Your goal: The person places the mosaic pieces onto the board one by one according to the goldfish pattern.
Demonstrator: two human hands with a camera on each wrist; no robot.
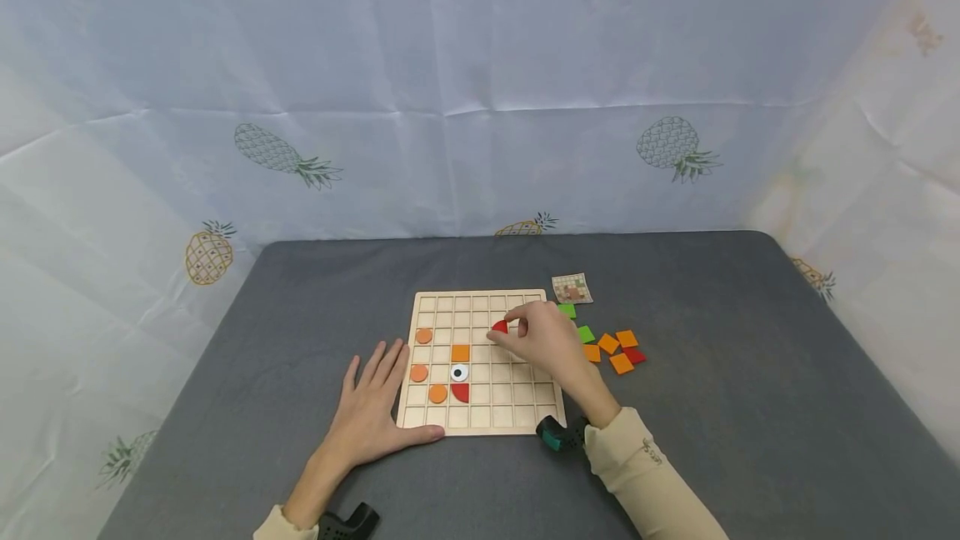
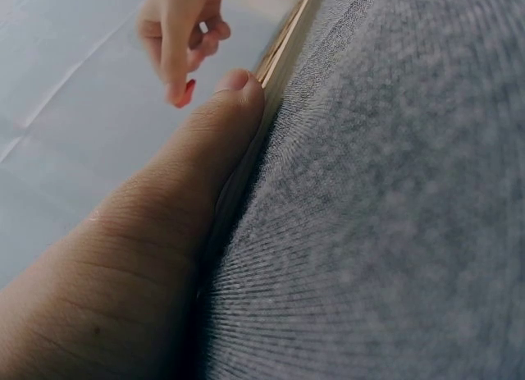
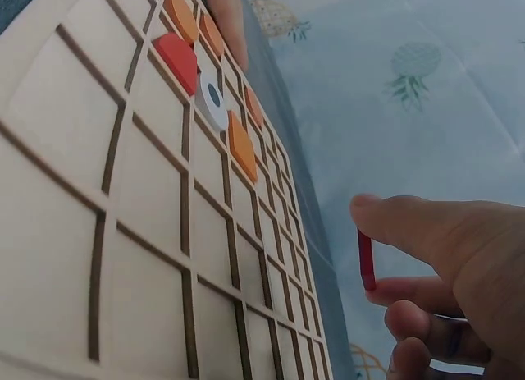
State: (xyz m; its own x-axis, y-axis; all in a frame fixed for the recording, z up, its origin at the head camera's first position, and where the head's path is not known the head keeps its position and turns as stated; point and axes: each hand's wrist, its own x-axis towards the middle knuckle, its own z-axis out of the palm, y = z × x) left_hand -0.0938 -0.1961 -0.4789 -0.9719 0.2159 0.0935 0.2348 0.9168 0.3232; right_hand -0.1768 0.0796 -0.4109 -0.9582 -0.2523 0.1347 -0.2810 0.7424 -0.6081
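Note:
A light wooden grid board lies on the table. My left hand rests along its left side, fingers spread and thumb at the near edge. Above the board, my right hand pinches a thin red tile between thumb and fingertip; in the right wrist view the tile is apart from the grid. On the board's left half sit orange discs, an orange square tile, a white eye disc with a dark centre and a red tile with one rounded side.
Right of the board lie several loose orange square tiles, green tiles and a red tile. A small printed card lies by the far right corner. Behind the grey-covered table hangs a pineapple-print cloth.

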